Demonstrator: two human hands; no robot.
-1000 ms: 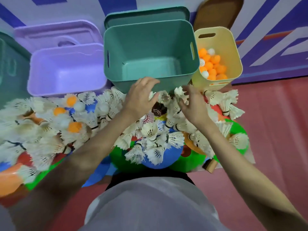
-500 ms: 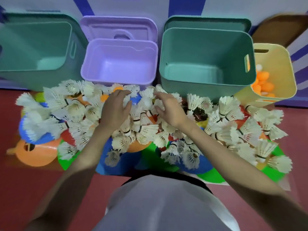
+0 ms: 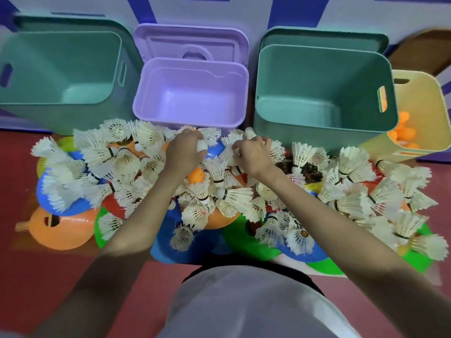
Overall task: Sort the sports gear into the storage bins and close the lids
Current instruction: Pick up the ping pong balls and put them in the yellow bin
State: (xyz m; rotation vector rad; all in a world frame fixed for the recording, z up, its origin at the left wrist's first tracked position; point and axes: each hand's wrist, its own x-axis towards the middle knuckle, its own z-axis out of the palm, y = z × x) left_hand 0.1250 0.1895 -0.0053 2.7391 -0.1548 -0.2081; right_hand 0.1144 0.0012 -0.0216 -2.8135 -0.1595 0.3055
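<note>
A white ball [image 3: 201,145] is held in the curled left hand [image 3: 183,152], just in front of the purple bin [image 3: 146,111]. Shuttlecock feathers [image 3: 233,142] are pinched by the right hand [image 3: 252,154]; grip closed.

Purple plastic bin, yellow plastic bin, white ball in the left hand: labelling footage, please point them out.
Purple plastic bin [image 3: 146,93], head view, left wall.
Yellow plastic bin [image 3: 429,103], head view, right wall.
White ball [image 3: 201,145], head view, exposed side.

Left teal bin [image 3: 58,76] cut by the edge (yellow bin [image 3: 419,113] too)
</note>
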